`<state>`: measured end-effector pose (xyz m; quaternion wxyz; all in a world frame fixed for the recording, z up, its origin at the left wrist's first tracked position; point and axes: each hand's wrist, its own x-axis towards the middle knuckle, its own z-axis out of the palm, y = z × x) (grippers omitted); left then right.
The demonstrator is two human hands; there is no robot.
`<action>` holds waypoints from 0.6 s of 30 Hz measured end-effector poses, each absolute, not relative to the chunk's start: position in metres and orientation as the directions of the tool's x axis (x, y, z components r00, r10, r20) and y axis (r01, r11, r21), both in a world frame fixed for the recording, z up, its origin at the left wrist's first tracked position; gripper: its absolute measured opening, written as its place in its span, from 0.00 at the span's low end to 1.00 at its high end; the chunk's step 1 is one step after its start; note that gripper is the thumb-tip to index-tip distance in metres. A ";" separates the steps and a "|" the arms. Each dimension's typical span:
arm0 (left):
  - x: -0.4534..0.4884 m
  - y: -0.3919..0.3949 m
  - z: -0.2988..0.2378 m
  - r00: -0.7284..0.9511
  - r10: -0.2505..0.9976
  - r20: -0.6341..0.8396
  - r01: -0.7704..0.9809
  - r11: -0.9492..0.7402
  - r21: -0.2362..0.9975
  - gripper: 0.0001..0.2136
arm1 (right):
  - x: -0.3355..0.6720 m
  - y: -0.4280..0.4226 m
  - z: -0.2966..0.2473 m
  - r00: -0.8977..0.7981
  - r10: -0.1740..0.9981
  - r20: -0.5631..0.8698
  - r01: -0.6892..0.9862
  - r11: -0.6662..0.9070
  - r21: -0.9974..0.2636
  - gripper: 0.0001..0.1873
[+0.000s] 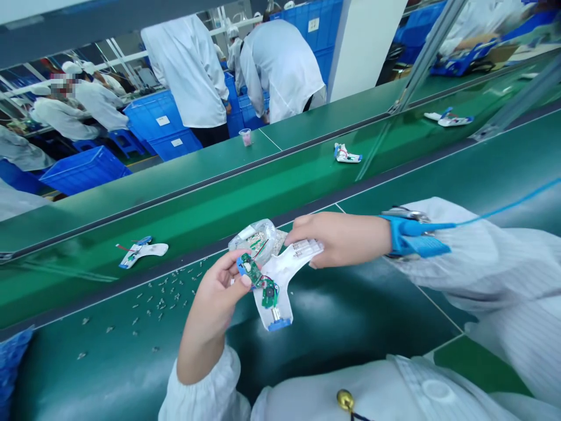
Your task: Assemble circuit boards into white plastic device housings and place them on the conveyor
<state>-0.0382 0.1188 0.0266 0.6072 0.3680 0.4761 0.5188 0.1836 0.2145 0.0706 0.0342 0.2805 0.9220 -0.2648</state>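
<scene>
The left hand [221, 286] is curled narrow, pinching a green circuit board [250, 270] that has a blue part at its edge, while the right hand [337, 237] reaches in from the right with its fingers closed over one arm of a white plastic housing [280, 280]. The housing lies between the hands, with a clear plastic shell [256, 240] just beyond the left hand and a second small board [269, 294] hanging near the housing's middle. Thin red and black wires [263, 279] join these parts, and they look like the weak point: pulling the hands apart could strain or tear them from the boards. Loose screws [162, 298] lie just left of the left hand, so a slip could drop the board among them or scatter them. A blue wrist strap [414, 234] circles the right wrist, and its cord [504, 203] trails off to the right, where it could snag. Beyond the left hand, a similar white unit [142, 254] lies on a green belt [74, 286].
</scene>
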 end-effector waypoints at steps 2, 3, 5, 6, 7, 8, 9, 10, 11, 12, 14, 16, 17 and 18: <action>-0.035 0.118 0.028 -0.021 0.977 -0.213 -0.292 0.198 0.936 0.20 | 0.183 0.223 0.061 -0.853 0.470 -0.226 0.510 0.659 -0.553 0.24; -0.033 0.118 0.028 -0.043 0.974 -0.222 -0.301 0.200 0.933 0.19 | 0.182 0.226 0.056 -0.849 0.485 -0.212 0.510 0.644 -0.570 0.25; -0.028 0.117 0.027 -0.095 0.968 -0.234 -0.318 0.194 0.928 0.17 | 0.180 0.229 0.048 -0.824 0.546 -0.152 0.526 0.636 -0.565 0.27; -0.026 0.117 0.026 -0.113 0.964 -0.240 -0.322 0.193 0.927 0.17 | 0.179 0.228 0.045 -0.812 0.573 -0.109 0.528 0.642 -0.556 0.28; -0.023 0.116 0.025 -0.128 0.961 -0.244 -0.323 0.192 0.927 0.17 | 0.177 0.227 0.043 -0.807 0.587 -0.060 0.517 0.654 -0.552 0.28; -0.021 0.115 0.024 -0.140 0.959 -0.246 -0.322 0.191 0.927 0.17 | 0.175 0.224 0.043 -0.805 0.593 -0.004 0.495 0.667 -0.556 0.27; -0.018 0.114 0.023 -0.151 0.958 -0.245 -0.319 0.187 0.929 0.17 | 0.173 0.220 0.043 -0.798 0.600 0.058 0.467 0.676 -0.570 0.25; -0.016 0.113 0.022 -0.163 0.957 -0.242 -0.317 0.181 0.931 0.18 | 0.170 0.215 0.045 -0.780 0.613 0.123 0.439 0.677 -0.590 0.21; -0.014 0.111 0.021 -0.172 0.957 -0.233 -0.312 0.171 0.935 0.18 | 0.167 0.209 0.046 -0.755 0.630 0.184 0.409 0.671 -0.619 0.17; -0.012 0.110 0.020 -0.183 0.960 -0.212 -0.300 0.150 0.942 0.18 | 0.163 0.203 0.048 -0.723 0.650 0.233 0.377 0.654 -0.656 0.13; -0.010 0.106 0.019 -0.194 0.969 -0.154 -0.236 0.106 0.966 0.17 | 0.153 0.190 0.049 -0.671 0.698 0.250 0.318 0.576 -0.753 0.08; -0.009 0.103 0.020 -0.202 0.975 -0.091 -0.124 0.067 0.990 0.16 | 0.143 0.180 0.048 -0.654 0.735 0.182 0.257 0.441 -0.860 0.07; -0.009 0.102 0.020 -0.206 0.976 -0.070 -0.058 0.059 0.997 0.16 | 0.139 0.176 0.046 -0.647 0.749 0.140 0.232 0.369 -0.900 0.07; -0.010 0.100 0.020 -0.214 0.975 -0.058 0.006 0.060 0.998 0.16 | 0.135 0.174 0.043 -0.635 0.766 0.104 0.216 0.304 -0.928 0.08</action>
